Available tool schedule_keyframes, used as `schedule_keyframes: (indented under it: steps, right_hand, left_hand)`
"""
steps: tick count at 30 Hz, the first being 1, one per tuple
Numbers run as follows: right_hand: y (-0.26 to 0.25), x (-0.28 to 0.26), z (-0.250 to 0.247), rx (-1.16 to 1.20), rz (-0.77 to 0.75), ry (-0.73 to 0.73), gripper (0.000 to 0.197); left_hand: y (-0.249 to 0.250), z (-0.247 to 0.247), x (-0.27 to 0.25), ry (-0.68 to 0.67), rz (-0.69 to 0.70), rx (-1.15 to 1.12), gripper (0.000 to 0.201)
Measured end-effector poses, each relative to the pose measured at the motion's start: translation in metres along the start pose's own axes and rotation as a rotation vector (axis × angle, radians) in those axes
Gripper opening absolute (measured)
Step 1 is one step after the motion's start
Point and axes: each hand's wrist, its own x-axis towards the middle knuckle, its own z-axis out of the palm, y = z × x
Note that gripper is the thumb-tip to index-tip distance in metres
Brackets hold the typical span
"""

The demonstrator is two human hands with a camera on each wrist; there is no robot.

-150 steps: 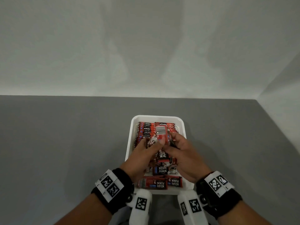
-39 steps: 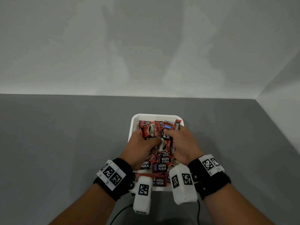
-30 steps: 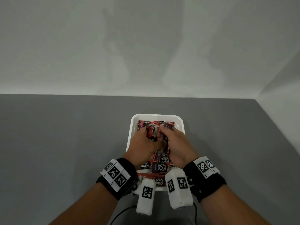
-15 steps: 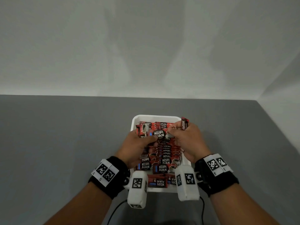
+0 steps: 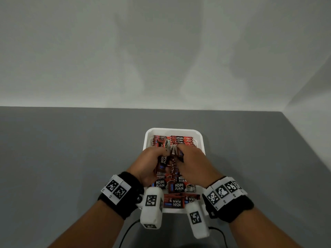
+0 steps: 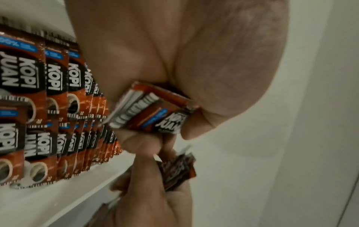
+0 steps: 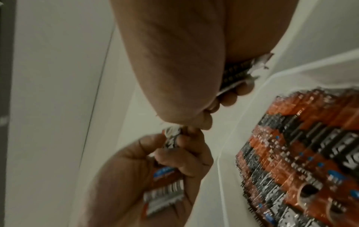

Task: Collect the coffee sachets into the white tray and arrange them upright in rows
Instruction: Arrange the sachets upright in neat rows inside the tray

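Note:
The white tray [image 5: 172, 130] sits at the near middle of the grey table, with red and black Kopi Juan sachets [image 5: 179, 187] standing in rows inside it. Both hands meet over the tray's middle. My left hand [image 5: 165, 153] pinches a small bundle of sachets [image 6: 153, 113] between thumb and fingers. Right beside it, my right hand [image 5: 181, 151] grips another few sachets [image 7: 238, 72] on edge. The upright rows [image 6: 58, 107] show left of my left palm. The hands hide the tray's middle rows.
Sachets [image 5: 176, 202] lie flat along the tray's near wall. Bare grey tabletop [image 5: 71, 149] spreads on both sides, meeting a pale wall behind and at the right. Black cables [image 5: 125, 235] trail off the wrist cameras near the front edge.
Half a second ago the hands held a sachet flat between them near the tray's far end. Now they are closer together over the middle, each holding sachets on edge.

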Motion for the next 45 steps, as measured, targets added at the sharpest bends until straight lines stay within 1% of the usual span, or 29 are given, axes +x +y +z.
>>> schedule_keyframes:
  steps: [1, 3, 5, 7, 9, 11, 13, 14, 16, 19, 20, 22, 24, 25, 26, 27, 29, 30, 31, 32, 33, 34, 35, 36, 38, 39, 41, 42, 45]
  right_hand:
    - [0.0, 0.0, -0.003, 0.064, 0.046, 0.011, 0.011]
    - [0.003, 0.0, -0.006, 0.251, 0.143, 0.065, 0.013]
    - [0.003, 0.002, -0.01, 0.514, 0.225, 0.137, 0.015]
    - [-0.002, 0.005, -0.014, 0.782, 0.283, 0.149, 0.006]
    - [-0.003, 0.006, -0.019, 0.923, 0.319, 0.151, 0.016]
    - [0.006, 0.009, -0.019, 0.922, 0.363, 0.198, 0.026]
    - [0.015, 0.007, -0.019, 0.88, 0.398, 0.22, 0.03]
    - [0.018, 0.005, -0.018, 0.822, 0.396, 0.212, 0.03]
    - [0.02, -0.002, -0.019, 0.615, 0.32, 0.193, 0.027]
    - [0.01, -0.008, -0.025, 0.374, 0.14, 0.168, 0.034]
    - [0.008, -0.008, -0.024, 0.304, 0.063, 0.148, 0.038]
    - [0.004, -0.007, -0.02, 0.156, -0.06, 0.084, 0.043]
    - [0.003, -0.005, -0.011, 0.028, -0.073, -0.02, 0.048]
    - [0.003, -0.004, -0.007, -0.002, -0.065, -0.063, 0.048]
    - [0.002, -0.003, -0.003, -0.019, -0.07, -0.074, 0.042]
    - [0.001, -0.003, 0.0, -0.028, -0.066, -0.073, 0.032]
    - [-0.001, -0.002, 0.0, 0.014, -0.029, -0.056, 0.011]
    - [0.001, -0.001, 0.0, 0.086, 0.018, -0.035, 0.009]
    - [0.003, 0.0, -0.002, 0.191, 0.087, -0.013, 0.014]
    - [0.005, 0.0, -0.004, 0.34, 0.168, 0.011, 0.02]
    - [0.005, 0.0, -0.007, 0.532, 0.245, 0.046, 0.024]
    - [0.003, 0.0, -0.011, 0.731, 0.298, 0.07, 0.026]
    - [0.0, -0.001, -0.014, 0.9, 0.314, 0.08, 0.024]
    - [-0.002, -0.001, -0.017, 0.998, 0.306, 0.079, 0.021]
    - [-0.003, 0.001, -0.02, 0.996, 0.268, 0.086, 0.01]
    - [0.0, 0.002, -0.018, 0.956, 0.261, 0.125, 0.011]
    - [0.009, 0.004, -0.018, 0.93, 0.296, 0.218, 0.018]
    - [0.011, 0.003, -0.019, 0.946, 0.312, 0.239, 0.019]
    - [0.014, 0.0, -0.02, 0.938, 0.283, 0.25, 0.019]
  left_hand:
    - [0.0, -0.001, 0.0, -0.012, -0.02, -0.049, 0.027]
    - [0.001, -0.003, -0.001, -0.034, -0.027, -0.04, 0.027]
    - [-0.001, -0.003, -0.002, -0.049, -0.007, 0.044, 0.023]
    - [-0.001, -0.003, -0.004, -0.096, 0.01, 0.146, 0.019]
    - [-0.001, -0.002, -0.003, -0.115, 0.032, 0.221, 0.015]
    - [-0.001, -0.004, -0.001, -0.057, 0.07, 0.208, 0.008]
    - [0.0, -0.011, 0.003, 0.044, 0.129, 0.191, 0.009]
    - [0.001, -0.013, 0.003, 0.086, 0.156, 0.204, 0.011]
    - [0.001, -0.017, 0.005, 0.127, 0.19, 0.248, 0.012]
    - [0.001, -0.016, 0.007, 0.1, 0.196, 0.281, 0.01]
    - [0.0, -0.015, 0.007, 0.066, 0.198, 0.286, 0.01]
    - [0.0, -0.01, 0.005, -0.027, 0.224, 0.304, 0.02]
    - [-0.001, -0.007, 0.002, -0.088, 0.218, 0.28, 0.025]
    - [-0.002, -0.007, 0.002, -0.096, 0.211, 0.265, 0.02]
    - [-0.002, -0.004, 0.0, -0.109, 0.198, 0.254, 0.011]
    - [-0.002, -0.003, 0.0, -0.098, 0.169, 0.24, 0.007]
    - [-0.004, -0.004, 0.0, -0.058, 0.117, 0.207, 0.009]
    - [-0.003, -0.005, 0.0, -0.043, 0.095, 0.167, 0.02]
    - [-0.003, -0.007, 0.001, -0.035, 0.07, 0.115, 0.032]
    - [-0.002, -0.008, 0.001, -0.029, 0.06, 0.097, 0.039]
    - [0.001, -0.009, -0.001, -0.033, 0.064, 0.103, 0.042]
    - [0.002, -0.01, 0.0, -0.036, 0.096, 0.162, 0.041]
    - [0.002, -0.01, 0.0, -0.047, 0.143, 0.247, 0.04]
    - [0.003, -0.009, 0.0, -0.054, 0.198, 0.349, 0.04]
    - [0.002, -0.008, 0.004, -0.031, 0.286, 0.505, 0.04]
    - [0.001, -0.009, 0.007, 0.008, 0.304, 0.534, 0.041]
    - [0.001, -0.012, 0.01, 0.068, 0.298, 0.519, 0.039]
    - [0.0, -0.014, 0.009, 0.076, 0.286, 0.498, 0.035]
    - [-0.003, -0.02, 0.007, 0.086, 0.267, 0.412, 0.021]
